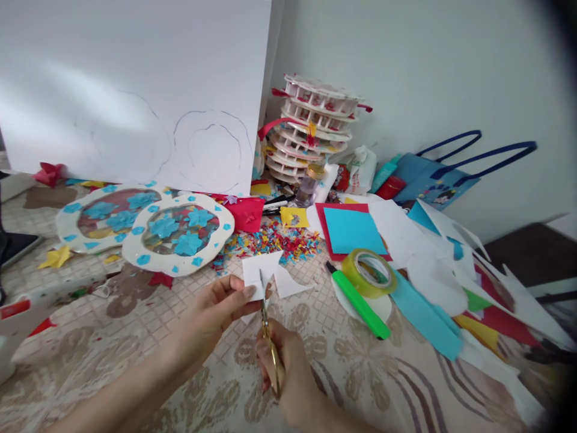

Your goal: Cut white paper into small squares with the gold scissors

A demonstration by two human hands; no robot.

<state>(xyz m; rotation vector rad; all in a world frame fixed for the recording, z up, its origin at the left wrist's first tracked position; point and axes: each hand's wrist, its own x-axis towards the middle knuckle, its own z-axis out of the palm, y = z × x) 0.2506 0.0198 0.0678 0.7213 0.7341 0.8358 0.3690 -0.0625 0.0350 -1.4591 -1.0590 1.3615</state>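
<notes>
Left hand (228,300) pinches white paper piece (252,270) between thumb and fingers, above tablecloth (356,391); right hand (291,361) wrapped round gold scissors (272,355), blades at the paper; confetti (288,237) just beyond, green cutter (360,304) and tape roll (353,273) to the right

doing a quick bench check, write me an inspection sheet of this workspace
Surface: patterned tablecloth, strewn with paper confetti towards the back
Job's things: white paper and gold scissors, one blade overlapping the paper
Clutter: tape roll, green tool (perhaps a cutter), light blue paper square, two white-rimmed discs with blue paper flowers
Left hand: pinches the white paper
Right hand: grips the scissors
Cables: cannot tell, left edge unclear
Surroundings: white board with drawn circles, tiered white model, blue tote bag
</notes>
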